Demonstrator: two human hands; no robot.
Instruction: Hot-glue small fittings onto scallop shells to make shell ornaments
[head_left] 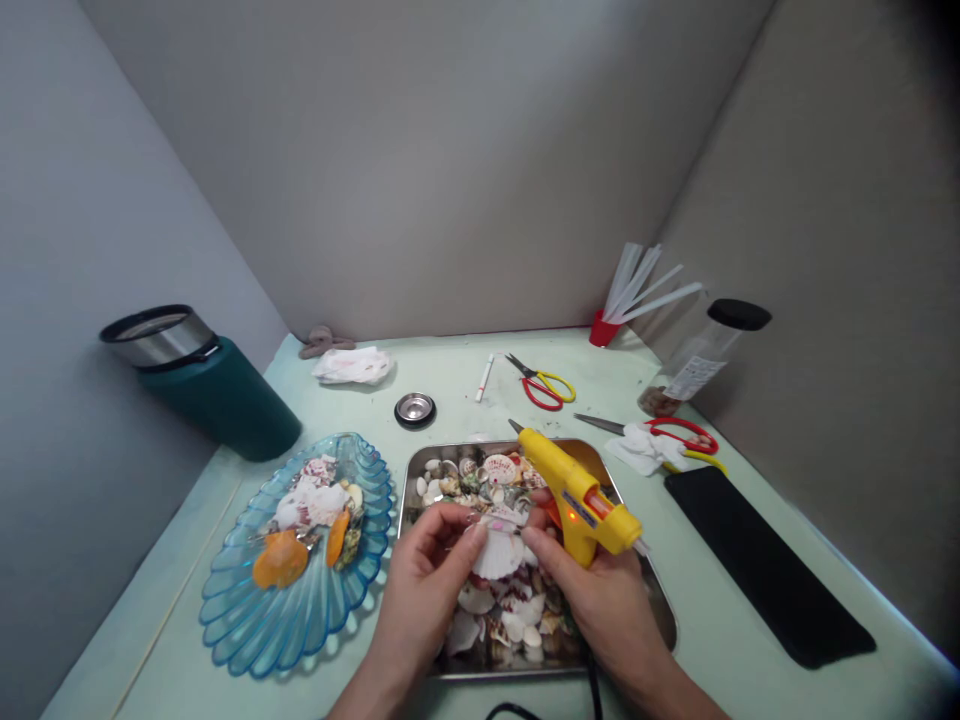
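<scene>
White fan shell sits pinched between my left hand and right fingertips, while my right hand grips the yellow glue gun, nozzle pointing away, up-left of the shell.

bare table lies open between the metal tray and the back wall, broken only by a small round lid, a white pen and yellow-handled scissors. the blue shell dish blocks the left just beside the tray, with the teal tumbler behind it. on the right, red-handled scissors and a black pad crowd the edge; a narrow strip between pad and tray stays clear.
</scene>
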